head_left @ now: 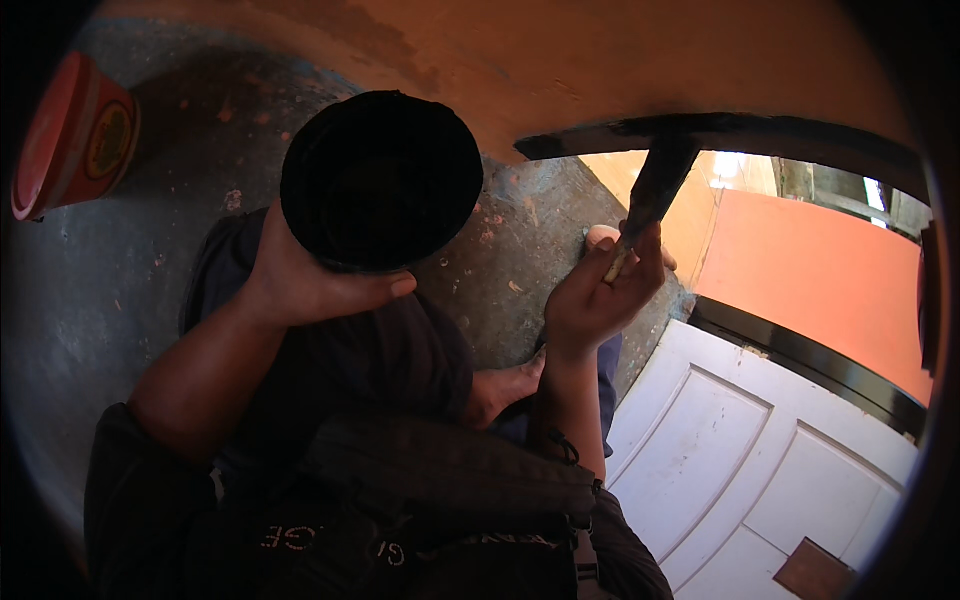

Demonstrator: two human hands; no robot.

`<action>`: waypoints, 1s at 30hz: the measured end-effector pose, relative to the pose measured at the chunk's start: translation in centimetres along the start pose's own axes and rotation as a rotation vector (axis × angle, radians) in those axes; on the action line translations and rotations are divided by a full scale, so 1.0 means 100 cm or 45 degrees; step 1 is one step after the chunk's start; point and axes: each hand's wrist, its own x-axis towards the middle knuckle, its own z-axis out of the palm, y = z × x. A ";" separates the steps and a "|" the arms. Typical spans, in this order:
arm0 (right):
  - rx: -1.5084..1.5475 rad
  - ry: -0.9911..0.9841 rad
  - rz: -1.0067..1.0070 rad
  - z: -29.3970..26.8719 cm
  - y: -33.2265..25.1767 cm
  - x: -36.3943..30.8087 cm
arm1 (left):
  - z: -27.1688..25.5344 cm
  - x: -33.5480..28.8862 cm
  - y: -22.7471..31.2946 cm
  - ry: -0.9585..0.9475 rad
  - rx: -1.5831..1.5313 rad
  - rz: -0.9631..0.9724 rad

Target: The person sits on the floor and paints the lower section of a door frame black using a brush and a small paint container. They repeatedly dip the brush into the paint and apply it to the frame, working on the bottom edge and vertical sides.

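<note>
My left hand is wrapped round the lower side of a round dark container, its thumb along the near edge. The inside is black, so its contents cannot be made out. In my right hand is a paintbrush with a pale handle end and a dark, blackened head. The brush head points upward and touches a black painted band along the edge of the orange-brown wall. My fingers are closed on the handle.
A red bucket with a lid stands at the far left on the grey, paint-spotted floor. My bare foot rests below the brush. To the right are a white panelled door, a dark sill and an orange wall surface.
</note>
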 end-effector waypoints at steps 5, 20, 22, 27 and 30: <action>0.081 0.045 0.119 0.014 0.003 -0.001 | -0.002 0.001 0.001 -0.050 0.036 0.006; 0.003 -0.067 0.090 0.027 0.008 -0.014 | -0.001 0.002 0.000 -0.032 -0.034 -0.028; 0.014 -0.055 0.119 0.029 0.006 -0.016 | 0.000 0.001 0.000 -0.026 -0.045 -0.039; 0.013 -0.068 0.157 0.032 0.007 -0.021 | 0.002 0.001 0.001 -0.003 -0.113 -0.081; -0.004 -0.084 0.157 0.032 0.006 -0.022 | 0.000 0.001 0.000 -0.041 -0.068 -0.051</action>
